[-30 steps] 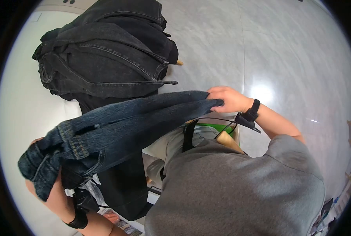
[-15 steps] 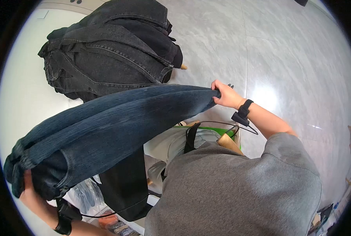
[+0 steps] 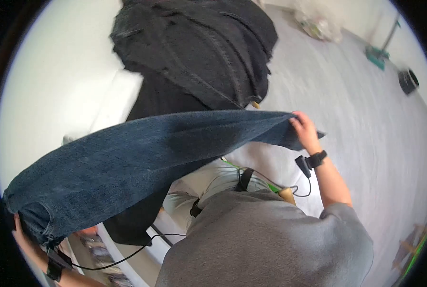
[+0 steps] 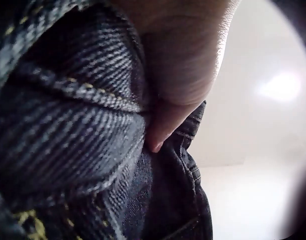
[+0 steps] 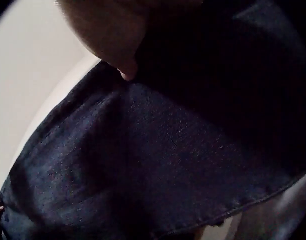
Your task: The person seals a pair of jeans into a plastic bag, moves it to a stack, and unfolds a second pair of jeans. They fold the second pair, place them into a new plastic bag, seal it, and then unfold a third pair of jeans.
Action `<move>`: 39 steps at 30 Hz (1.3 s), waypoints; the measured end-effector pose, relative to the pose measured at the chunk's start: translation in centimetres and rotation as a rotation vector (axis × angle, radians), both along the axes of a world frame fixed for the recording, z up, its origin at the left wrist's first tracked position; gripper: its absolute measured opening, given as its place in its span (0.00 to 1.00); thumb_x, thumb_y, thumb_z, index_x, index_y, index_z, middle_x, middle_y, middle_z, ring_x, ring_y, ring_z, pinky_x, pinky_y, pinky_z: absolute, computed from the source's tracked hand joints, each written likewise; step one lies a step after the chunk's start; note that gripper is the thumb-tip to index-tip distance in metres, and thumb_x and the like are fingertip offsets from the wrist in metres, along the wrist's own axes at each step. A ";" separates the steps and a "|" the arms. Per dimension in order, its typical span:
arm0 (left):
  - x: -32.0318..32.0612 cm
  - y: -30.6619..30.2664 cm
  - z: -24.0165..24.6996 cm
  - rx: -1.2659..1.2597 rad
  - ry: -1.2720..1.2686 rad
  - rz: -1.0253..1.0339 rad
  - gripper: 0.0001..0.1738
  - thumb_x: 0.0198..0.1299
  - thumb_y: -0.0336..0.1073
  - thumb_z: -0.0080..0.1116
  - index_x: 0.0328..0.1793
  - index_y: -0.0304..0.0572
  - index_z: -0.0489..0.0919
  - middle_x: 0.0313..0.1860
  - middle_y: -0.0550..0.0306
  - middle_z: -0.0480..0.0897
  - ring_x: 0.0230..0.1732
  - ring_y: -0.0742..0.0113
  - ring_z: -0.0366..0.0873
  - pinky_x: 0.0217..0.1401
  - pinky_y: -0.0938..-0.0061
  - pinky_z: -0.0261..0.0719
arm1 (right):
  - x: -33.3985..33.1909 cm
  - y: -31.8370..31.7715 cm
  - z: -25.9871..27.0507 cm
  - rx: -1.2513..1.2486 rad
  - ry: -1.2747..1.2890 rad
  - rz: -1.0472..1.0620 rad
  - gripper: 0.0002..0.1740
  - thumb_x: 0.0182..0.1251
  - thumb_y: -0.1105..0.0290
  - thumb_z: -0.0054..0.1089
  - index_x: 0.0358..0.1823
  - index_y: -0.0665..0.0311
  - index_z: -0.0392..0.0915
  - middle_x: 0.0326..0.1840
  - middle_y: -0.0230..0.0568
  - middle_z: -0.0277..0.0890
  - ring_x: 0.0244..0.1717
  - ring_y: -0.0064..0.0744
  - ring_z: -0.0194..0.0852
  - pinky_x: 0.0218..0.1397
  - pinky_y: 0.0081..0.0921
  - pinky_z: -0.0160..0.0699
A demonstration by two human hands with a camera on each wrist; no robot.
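Note:
Dark blue jeans (image 3: 127, 162) stretch sideways across the front of the body, held between both hands. At their waist end, far left, the left hand (image 3: 26, 239) grips the denim, its fingers mostly hidden by the cloth. The left wrist view shows the left hand's thumb pressed along the stitched waistband (image 4: 93, 90). The right hand (image 3: 306, 131) pinches the upper edge toward the leg end, and a flap of leg hangs below and past it. In the right wrist view a fingertip (image 5: 128, 75) lies against the dark denim.
Black jeans (image 3: 189, 52) lie piled on a white surface (image 3: 70, 81) ahead. Black cloth hangs beneath the blue pair. Packaged items (image 3: 98, 253) sit low at left. A plastic bag (image 3: 318, 21), a teal broom (image 3: 378, 57) and a dark bin (image 3: 408, 81) stand along the far wall.
The head view has shifted, bringing the far wall into sight. The right hand has moved along the upper edge, and the jeans' leg now spreads flatter with a flap hanging by it. Both hands keep hold.

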State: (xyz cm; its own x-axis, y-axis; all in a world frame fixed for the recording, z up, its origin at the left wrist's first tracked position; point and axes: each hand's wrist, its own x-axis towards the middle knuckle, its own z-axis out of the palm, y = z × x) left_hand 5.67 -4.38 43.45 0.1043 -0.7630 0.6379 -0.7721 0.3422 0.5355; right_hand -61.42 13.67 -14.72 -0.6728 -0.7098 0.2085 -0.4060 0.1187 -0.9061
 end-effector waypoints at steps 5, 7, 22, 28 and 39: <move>4.7 3.7 -10.0 0.034 0.237 0.106 0.36 0.59 0.44 0.62 0.67 0.28 0.66 0.62 0.44 0.71 0.62 0.58 0.71 0.67 0.70 0.64 | -5.0 -5.8 16.1 -0.233 0.427 -0.054 0.10 0.64 0.73 0.53 0.45 0.68 0.75 0.41 0.46 0.77 0.47 0.42 0.75 0.55 0.29 0.70; 6.8 4.5 -13.9 0.039 0.269 0.089 0.36 0.59 0.44 0.61 0.68 0.28 0.65 0.64 0.45 0.70 0.63 0.57 0.69 0.67 0.70 0.63 | -5.5 -9.0 24.2 -0.273 0.688 -0.014 0.09 0.64 0.71 0.57 0.41 0.69 0.75 0.37 0.48 0.76 0.42 0.42 0.76 0.47 0.30 0.72; 21.7 -4.1 -36.5 0.631 0.508 0.249 0.25 0.51 0.32 0.66 0.55 0.31 0.72 0.46 0.50 0.81 0.42 0.60 0.79 0.49 0.67 0.77 | 12.8 -42.9 31.6 0.138 1.506 0.713 0.18 0.63 0.62 0.58 0.54 0.52 0.74 0.50 0.38 0.77 0.56 0.42 0.73 0.61 0.43 0.67; 21.1 -3.6 -37.7 0.826 0.540 0.216 0.37 0.57 0.45 0.65 0.66 0.27 0.65 0.57 0.44 0.77 0.51 0.56 0.78 0.55 0.67 0.75 | 6.7 -42.3 31.0 0.042 1.234 0.546 0.27 0.54 0.66 0.62 0.58 0.62 0.72 0.56 0.47 0.75 0.59 0.49 0.71 0.61 0.35 0.71; 24.5 -4.3 -40.0 0.984 0.539 0.241 0.44 0.62 0.64 0.50 0.68 0.28 0.64 0.59 0.44 0.75 0.56 0.55 0.76 0.59 0.67 0.71 | -1.1 -40.7 29.2 0.511 0.615 0.165 0.35 0.61 0.48 0.58 0.50 0.79 0.76 0.47 0.62 0.78 0.51 0.50 0.78 0.54 0.36 0.73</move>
State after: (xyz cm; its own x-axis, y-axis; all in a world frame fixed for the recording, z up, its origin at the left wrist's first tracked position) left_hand 30.15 -8.66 3.46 0.3938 -0.8297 -0.3956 -0.3497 -0.5332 0.7703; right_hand -62.50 -27.02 14.52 -0.4225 -0.8970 0.1299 -0.8613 0.3527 -0.3658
